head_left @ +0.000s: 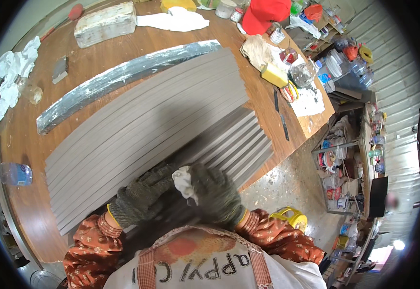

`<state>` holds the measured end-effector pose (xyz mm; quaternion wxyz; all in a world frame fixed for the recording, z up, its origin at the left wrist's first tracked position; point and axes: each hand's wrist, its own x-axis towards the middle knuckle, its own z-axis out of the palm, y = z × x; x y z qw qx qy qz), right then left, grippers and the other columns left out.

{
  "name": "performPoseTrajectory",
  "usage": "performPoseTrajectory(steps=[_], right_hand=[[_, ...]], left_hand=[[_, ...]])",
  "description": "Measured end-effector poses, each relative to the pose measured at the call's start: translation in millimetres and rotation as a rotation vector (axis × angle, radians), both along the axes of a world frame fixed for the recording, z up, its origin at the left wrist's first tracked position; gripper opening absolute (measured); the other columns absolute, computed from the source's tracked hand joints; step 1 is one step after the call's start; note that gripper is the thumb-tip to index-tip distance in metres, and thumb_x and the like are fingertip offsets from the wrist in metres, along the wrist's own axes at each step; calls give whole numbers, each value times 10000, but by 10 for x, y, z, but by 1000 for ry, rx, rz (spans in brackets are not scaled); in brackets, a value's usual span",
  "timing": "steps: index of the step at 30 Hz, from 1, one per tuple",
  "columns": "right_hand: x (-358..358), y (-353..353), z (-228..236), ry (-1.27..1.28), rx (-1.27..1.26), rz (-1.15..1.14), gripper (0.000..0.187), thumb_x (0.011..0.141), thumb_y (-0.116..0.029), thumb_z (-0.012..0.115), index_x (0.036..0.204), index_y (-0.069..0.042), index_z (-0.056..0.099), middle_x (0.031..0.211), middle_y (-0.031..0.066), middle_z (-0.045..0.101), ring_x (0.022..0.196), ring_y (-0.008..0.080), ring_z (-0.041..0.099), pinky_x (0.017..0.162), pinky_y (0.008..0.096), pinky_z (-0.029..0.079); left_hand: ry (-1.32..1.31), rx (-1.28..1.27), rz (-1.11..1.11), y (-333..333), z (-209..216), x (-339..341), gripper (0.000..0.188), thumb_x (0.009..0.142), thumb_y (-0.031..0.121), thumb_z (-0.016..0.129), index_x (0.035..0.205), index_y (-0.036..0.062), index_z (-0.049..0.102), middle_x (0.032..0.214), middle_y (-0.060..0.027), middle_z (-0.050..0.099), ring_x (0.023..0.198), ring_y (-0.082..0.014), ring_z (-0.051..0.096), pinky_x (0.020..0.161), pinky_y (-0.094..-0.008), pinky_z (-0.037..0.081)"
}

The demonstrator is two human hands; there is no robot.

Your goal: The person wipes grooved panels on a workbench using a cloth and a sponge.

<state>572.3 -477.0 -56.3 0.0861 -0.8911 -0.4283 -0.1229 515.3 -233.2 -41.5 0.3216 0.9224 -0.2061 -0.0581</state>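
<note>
Gloved in dark knit with a yellow cuff edge, my right hand (216, 196) is closed around a crumpled white cloth (185, 182). Some of the cloth bulges out on the thumb side. My left hand (141, 196), in a matching glove, is beside it with fingers curled over a dark grey strip (190, 149) at the near side of the stack. That strip is smeared by motion, and its lower part is hidden by my hands. Long grey strips (147, 115) lie side by side beyond my hands. More strips (241, 144) stand stepped at the right.
A curved, paint-smeared bar (123, 72) lies past the strips on the wooden table (27, 231). A plastic bottle (13, 174) is at the left, a whitish block (105, 25) at the back. A yellow sponge (274, 74) and dark blade-like tools (282, 115) lie right. A yellow stool (291, 219) stands on the floor.
</note>
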Motion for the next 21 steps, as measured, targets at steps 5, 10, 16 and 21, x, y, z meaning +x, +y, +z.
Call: performPoseTrajectory(steps=[5, 10, 16, 21], right_hand=[[694, 130, 816, 528, -305, -529, 550, 823, -165, 669, 1346, -110, 508, 1047, 133, 636, 1072, 300, 598, 917, 391, 503], [1624, -943, 368, 206, 47, -683, 521, 900, -391, 588, 1229, 14, 593, 1227, 227, 599, 1127, 398, 565, 938, 446, 454], [1366, -300, 478, 300, 917, -380, 306, 887, -260, 679, 1050, -6, 623, 848, 160, 640, 739, 267, 618, 660, 372, 481], [1511, -404, 44, 36, 283, -310, 454, 883, -438, 631, 1053, -18, 614, 971, 180, 630, 881, 341, 624, 769, 439, 500]], left_hand=[[19, -52, 115, 19, 105, -96, 494, 844, 112, 641, 1330, 90, 550, 1420, -163, 485, 1272, -358, 503, 1026, -417, 458], [22, -145, 63, -11, 120, -16, 476, 860, 93, 635, 1329, 92, 551, 1412, -163, 489, 1286, -357, 487, 1044, -416, 443], [-33, -98, 32, -5, 73, -59, 479, 871, 106, 627, 1342, 88, 540, 1427, -163, 473, 1318, -342, 455, 1072, -411, 415], [-30, -91, 41, -24, 177, -12, 494, 861, 91, 636, 1345, 88, 539, 1427, -156, 475, 1324, -333, 448, 1088, -408, 402]])
